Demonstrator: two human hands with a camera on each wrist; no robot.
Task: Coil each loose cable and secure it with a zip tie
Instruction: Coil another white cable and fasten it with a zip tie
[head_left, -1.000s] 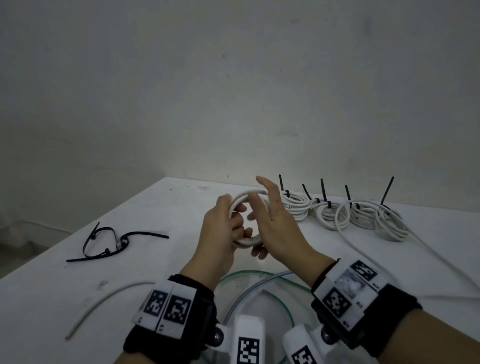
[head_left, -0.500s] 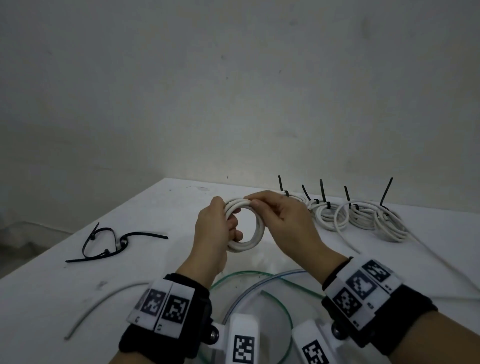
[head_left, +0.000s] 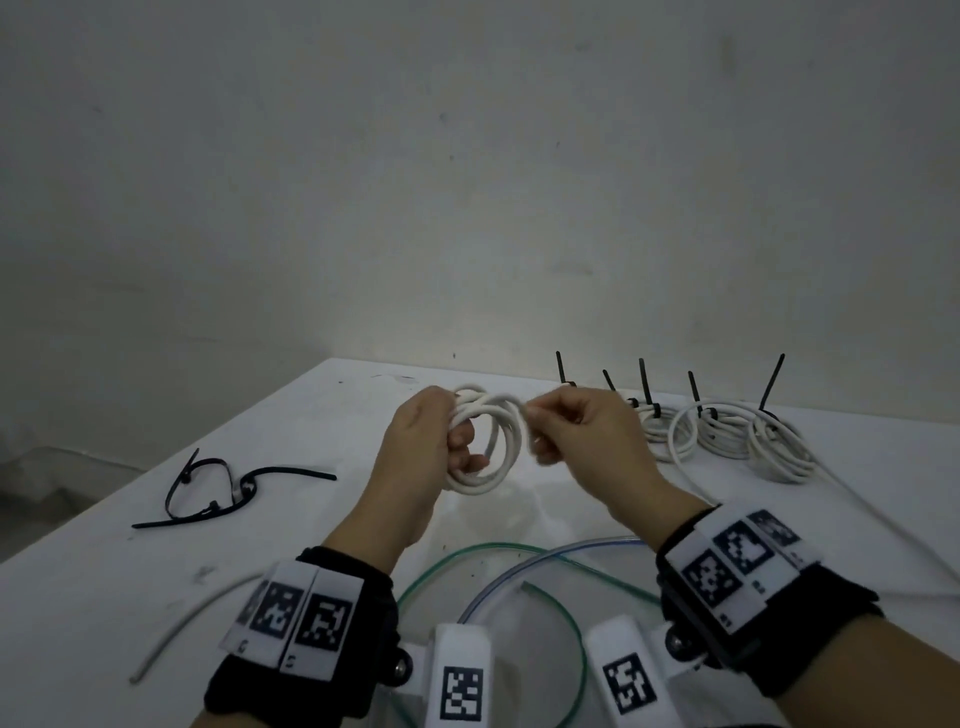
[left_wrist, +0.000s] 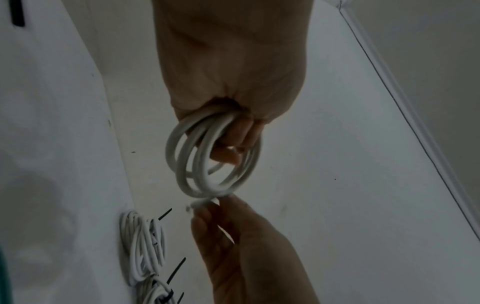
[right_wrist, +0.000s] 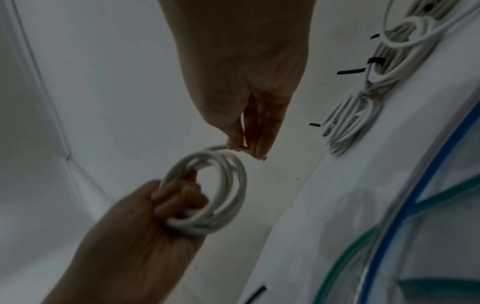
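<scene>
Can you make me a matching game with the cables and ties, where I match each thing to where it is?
Things:
1. white coil
2. loose black zip ties
3. tied white bundles
4. green tube

Places:
A. far right of the table, black tails sticking up
B. gripped by the left hand, its end pinched by the right hand
C. near edge, between the wrists
D. table's left side

Pairs: 1-B, 2-D, 3-A, 4-C

The white cable (head_left: 488, 447) has a smooth, slightly glossy plastic jacket. Black zip ties (head_left: 228, 488) at left look like matt plastic. The surface (head_left: 104, 582) is matt white, scuffed; two tubes (head_left: 498, 571) look clear, glossy.
</scene>
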